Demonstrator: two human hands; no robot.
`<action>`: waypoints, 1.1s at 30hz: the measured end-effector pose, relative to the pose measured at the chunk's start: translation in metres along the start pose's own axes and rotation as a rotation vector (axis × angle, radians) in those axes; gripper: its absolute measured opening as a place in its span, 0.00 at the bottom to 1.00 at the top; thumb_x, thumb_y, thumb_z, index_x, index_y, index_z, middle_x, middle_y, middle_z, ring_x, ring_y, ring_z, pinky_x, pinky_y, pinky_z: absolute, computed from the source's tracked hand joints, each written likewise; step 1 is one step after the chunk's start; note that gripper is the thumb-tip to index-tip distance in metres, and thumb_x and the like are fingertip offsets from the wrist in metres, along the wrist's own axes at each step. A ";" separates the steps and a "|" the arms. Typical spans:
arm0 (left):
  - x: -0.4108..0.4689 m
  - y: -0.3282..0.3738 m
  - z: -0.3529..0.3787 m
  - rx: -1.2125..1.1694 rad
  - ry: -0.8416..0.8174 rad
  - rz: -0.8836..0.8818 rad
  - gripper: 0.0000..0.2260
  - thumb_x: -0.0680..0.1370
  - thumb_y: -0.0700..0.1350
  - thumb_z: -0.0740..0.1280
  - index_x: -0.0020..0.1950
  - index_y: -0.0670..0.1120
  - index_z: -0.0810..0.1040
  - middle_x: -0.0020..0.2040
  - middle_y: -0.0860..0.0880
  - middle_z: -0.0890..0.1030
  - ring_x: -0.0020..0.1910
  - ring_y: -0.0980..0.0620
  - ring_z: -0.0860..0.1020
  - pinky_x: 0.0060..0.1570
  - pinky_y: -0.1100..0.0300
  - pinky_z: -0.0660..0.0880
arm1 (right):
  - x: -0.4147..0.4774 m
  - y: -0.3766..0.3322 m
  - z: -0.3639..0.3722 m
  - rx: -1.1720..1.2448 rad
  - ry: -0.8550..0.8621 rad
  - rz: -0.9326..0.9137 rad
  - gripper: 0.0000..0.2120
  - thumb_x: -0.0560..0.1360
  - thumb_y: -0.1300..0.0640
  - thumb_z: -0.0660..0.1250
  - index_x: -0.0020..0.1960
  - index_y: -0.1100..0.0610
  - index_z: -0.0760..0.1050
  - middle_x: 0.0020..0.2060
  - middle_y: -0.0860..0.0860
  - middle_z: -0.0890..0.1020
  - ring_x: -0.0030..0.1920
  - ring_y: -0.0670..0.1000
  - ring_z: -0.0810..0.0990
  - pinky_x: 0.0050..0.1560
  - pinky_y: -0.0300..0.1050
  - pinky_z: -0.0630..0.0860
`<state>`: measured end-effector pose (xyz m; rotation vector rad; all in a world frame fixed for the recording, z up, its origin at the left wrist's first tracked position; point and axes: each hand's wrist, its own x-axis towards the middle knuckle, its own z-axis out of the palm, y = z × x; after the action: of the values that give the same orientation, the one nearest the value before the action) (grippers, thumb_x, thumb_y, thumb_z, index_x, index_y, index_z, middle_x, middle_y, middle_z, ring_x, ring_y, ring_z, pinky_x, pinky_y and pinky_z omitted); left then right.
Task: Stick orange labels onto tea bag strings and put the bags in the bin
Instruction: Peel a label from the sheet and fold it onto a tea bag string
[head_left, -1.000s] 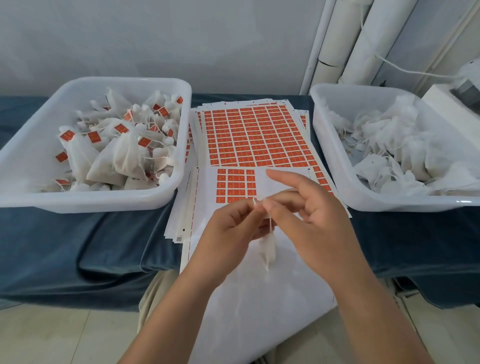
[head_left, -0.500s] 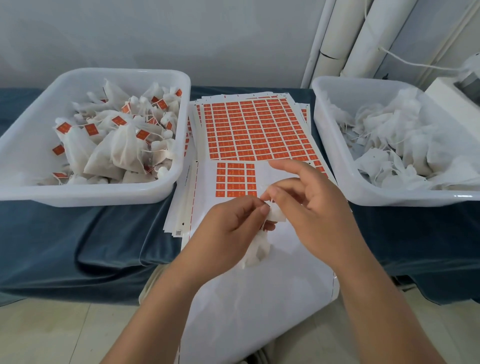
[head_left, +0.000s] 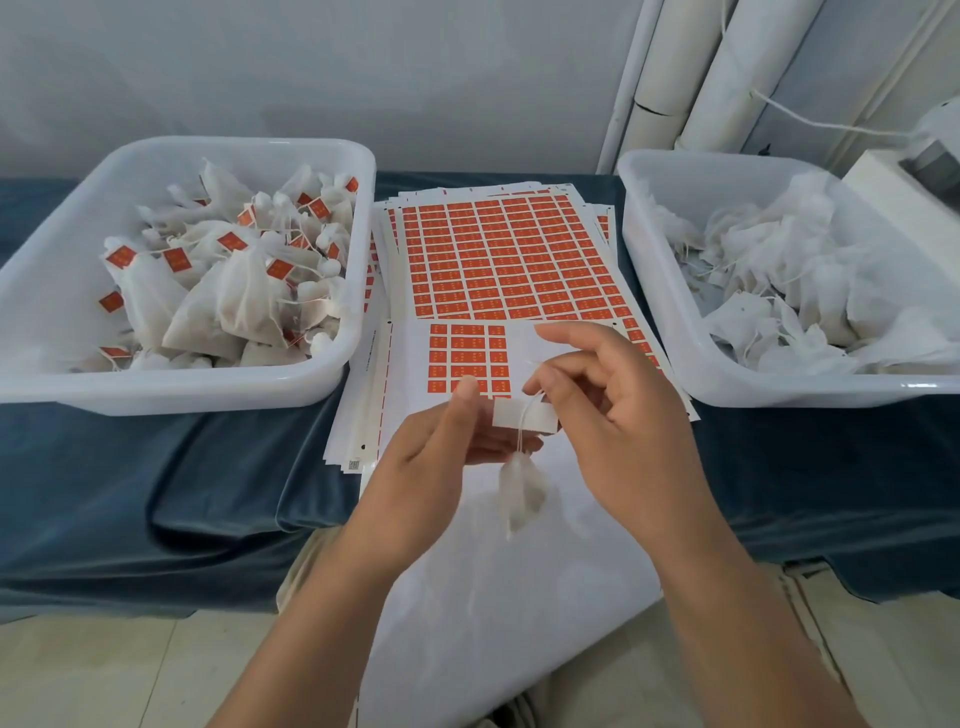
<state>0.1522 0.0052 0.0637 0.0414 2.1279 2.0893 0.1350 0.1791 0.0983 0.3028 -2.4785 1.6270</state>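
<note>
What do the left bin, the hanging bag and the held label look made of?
Left bin: white plastic, smooth, slightly translucent, glints on the rim. Bag: thin white mesh or filter fabric, probably; limp, semi-sheer, hanging by its string from the right hand. Label: likely paper, flat white back showing, in the left hand.

Label sheets (head_left: 498, 260) mid-frame on the bench (head_left: 156, 467), between bins at left (head_left: 171, 384) and right (head_left: 727, 384) (bags inside both).
</note>
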 end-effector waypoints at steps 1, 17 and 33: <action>0.001 -0.002 0.000 -0.044 0.026 -0.048 0.27 0.85 0.62 0.52 0.58 0.51 0.87 0.53 0.49 0.89 0.55 0.49 0.87 0.62 0.54 0.82 | -0.001 0.000 0.000 -0.002 0.007 -0.006 0.12 0.83 0.53 0.67 0.65 0.43 0.76 0.48 0.38 0.86 0.54 0.37 0.83 0.52 0.27 0.77; 0.007 -0.008 -0.011 -0.581 -0.092 -0.387 0.21 0.73 0.52 0.78 0.63 0.44 0.85 0.51 0.42 0.84 0.50 0.46 0.80 0.58 0.49 0.77 | -0.006 -0.001 0.011 0.099 0.005 -0.063 0.11 0.84 0.55 0.66 0.64 0.43 0.77 0.49 0.37 0.85 0.54 0.40 0.85 0.54 0.31 0.79; 0.005 -0.002 -0.007 -0.281 -0.110 -0.354 0.16 0.66 0.59 0.79 0.42 0.47 0.89 0.40 0.47 0.82 0.40 0.50 0.74 0.52 0.52 0.74 | -0.008 0.000 0.009 0.124 -0.053 -0.001 0.10 0.83 0.55 0.69 0.62 0.44 0.78 0.47 0.37 0.86 0.53 0.40 0.85 0.53 0.30 0.79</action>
<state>0.1469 -0.0012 0.0616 -0.2307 1.6224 2.0893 0.1424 0.1720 0.0929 0.3673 -2.4190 1.7984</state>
